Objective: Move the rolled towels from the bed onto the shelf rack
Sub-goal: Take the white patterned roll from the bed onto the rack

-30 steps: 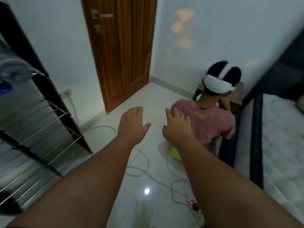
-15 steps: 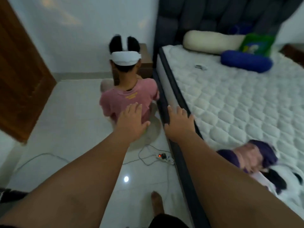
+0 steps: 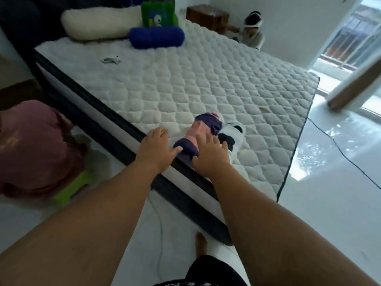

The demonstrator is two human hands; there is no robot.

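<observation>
- The bed (image 3: 185,83) fills the middle of the frame, its quilted mattress bare. Both rolled towels lie on it near its lower edge, at centre frame.
- At upper left, a white bolster (image 3: 97,23), a blue bolster (image 3: 156,37) and a green cushion (image 3: 158,15) sit at the head, well apart from the towels.
- My left hand (image 3: 156,150) and right hand (image 3: 212,155) reach in from the bottom, both with fingers spread and gripping nothing. The left is at the mattress edge, just beside the purple-and-pink towel (image 3: 201,129). The right lies over that towel's near end, and I cannot tell whether it touches.
- The white-and-black towel (image 3: 233,133) lies just right of the purple one.
- I judge both towels soft, light and unbreakable, but a roll may come loose if lifted by one end. I would clasp each around its middle, fingers under and thumb over.
- I see no container here, and the shelf rack is out of frame.
</observation>
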